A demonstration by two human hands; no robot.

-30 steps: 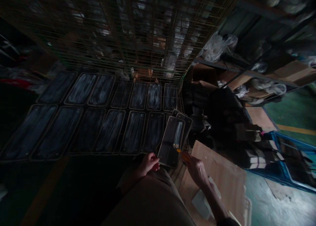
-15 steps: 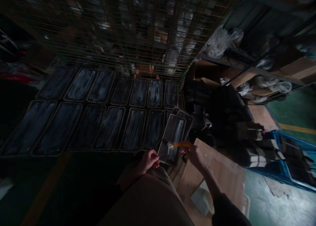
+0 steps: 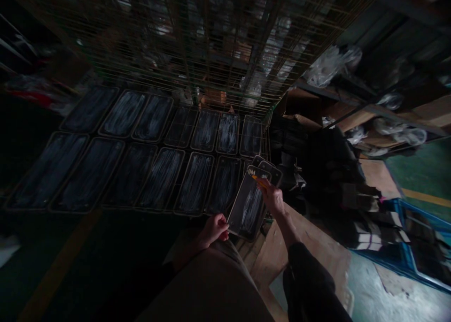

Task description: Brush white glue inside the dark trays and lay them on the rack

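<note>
Facing, at the far side, a wire cage (image 3: 225,54), with two rows of white-streaked dark panels (image 3: 193,183) spread to the left. Flanked at right by a blue crate (image 3: 407,245) and, nearer, a wooden board (image 3: 320,237). Holding a slanted panel (image 3: 243,204), just right of the near row, by its near left corner, pinched in left hand (image 3: 214,229). Grasping in right hand (image 3: 273,199) an orange-handled brush (image 3: 260,181), with bristles over that panel's far left corner.

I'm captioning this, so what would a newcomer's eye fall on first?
Probably the two rows of dark, white-streaked panels, left of centre. Then the right hand, holding an orange-handled brush at the far end of another panel, whose near left corner the left hand grips. The blue crate at right stands out.
</note>
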